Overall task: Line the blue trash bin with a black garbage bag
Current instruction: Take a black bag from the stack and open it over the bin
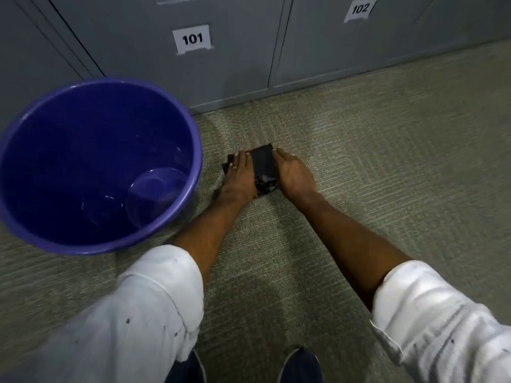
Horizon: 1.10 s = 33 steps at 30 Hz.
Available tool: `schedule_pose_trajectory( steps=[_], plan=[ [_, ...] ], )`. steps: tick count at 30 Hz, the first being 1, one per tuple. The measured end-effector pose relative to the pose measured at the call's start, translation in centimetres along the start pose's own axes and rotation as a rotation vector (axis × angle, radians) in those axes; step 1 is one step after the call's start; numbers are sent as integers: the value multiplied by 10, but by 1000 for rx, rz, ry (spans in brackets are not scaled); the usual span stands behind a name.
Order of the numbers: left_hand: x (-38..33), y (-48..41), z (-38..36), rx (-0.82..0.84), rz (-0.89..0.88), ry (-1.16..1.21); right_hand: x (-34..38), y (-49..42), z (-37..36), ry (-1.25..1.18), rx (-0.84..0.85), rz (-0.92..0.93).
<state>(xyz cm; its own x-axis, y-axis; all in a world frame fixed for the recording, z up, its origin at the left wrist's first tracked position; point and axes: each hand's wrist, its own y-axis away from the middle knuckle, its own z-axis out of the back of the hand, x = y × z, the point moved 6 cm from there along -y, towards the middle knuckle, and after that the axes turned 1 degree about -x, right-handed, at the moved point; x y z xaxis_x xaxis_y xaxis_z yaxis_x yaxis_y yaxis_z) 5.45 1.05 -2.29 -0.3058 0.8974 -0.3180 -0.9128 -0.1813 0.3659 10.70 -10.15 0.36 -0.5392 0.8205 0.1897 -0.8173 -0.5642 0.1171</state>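
Two hands reach down to one folded black garbage bag (264,168) that lies on the carpeted floor (387,161), in front of the grey lockers (235,64). One hand sits on each side of the bag: the left hand (239,178) lies flat over its left part, fingers stretched forward, and the right hand (294,175) is set on edge against its right side, palm turned inward. Neither grip is closed around the bag; the left one presses on it with the fingers straight, and whether the right fingers curl under the edge cannot be told. Between the hands the bag shows as a dark, still-folded rectangle, with a crumpled bit at its near end.

One blue trash bin (96,164) stands upright on the floor to the left of the bag, near it but apart, and its inside is bare plastic. Two white sleeves (154,305) are rolled up on the forearms. Two dark shoes (300,366) show at the bottom edge. Two white labels are stuck on the lockers, one reading 101 (192,39) and one reading 102 (360,8).
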Motion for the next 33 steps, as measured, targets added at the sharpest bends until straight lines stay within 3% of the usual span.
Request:
schedule_pose_trajectory(
  steps=[6, 12, 24, 30, 33],
  plan=[
    [22, -6, -28, -40, -5, -128, -2, -4, -26, -31, -46, -31],
    [27, -4, -28, -193, -29, -105, -5, -8, -49, -23, -49, -13],
    [20, 1, 38, -619, 40, 407, 6, -12, -14, -216, -269, 61],
    [20, -9, 56, -676, 27, 621, 1, -19, 11, -185, -327, 89],
    [25, -12, 58, -665, 105, 779, -5, -24, 26, -306, -370, 27]
  ],
)
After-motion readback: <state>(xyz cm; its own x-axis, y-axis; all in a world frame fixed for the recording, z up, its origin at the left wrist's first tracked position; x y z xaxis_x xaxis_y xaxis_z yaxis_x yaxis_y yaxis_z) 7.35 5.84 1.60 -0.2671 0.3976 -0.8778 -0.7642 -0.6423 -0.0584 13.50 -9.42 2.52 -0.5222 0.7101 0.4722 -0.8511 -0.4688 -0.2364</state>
